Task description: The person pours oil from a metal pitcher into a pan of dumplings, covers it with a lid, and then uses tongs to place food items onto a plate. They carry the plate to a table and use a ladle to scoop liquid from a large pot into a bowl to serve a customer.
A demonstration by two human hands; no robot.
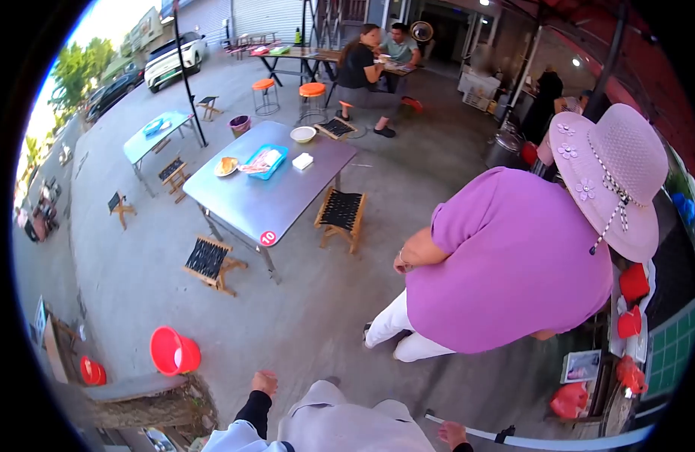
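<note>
My left hand (265, 383) hangs at the lower middle, in a dark sleeve, with its fingers curled in and nothing showing in them. At the bottom edge, my right hand (452, 433) is loosely closed, right beside a long pale bar (479, 432); no held object shows. Between the hands is my light-coloured clothing (355, 422). Close in front, to the right, a person in a purple top (506, 264) and a pink wide-brimmed hat (626, 162) leans forward.
A metal table (234, 200) carries a blue tray (277, 167), a plate of food (226, 166) and a bowl (303, 134). Folding stools (208, 260) stand around it. A red bucket (174, 351) stands left; a red bag (570, 400) lies right. Two people sit at the back table.
</note>
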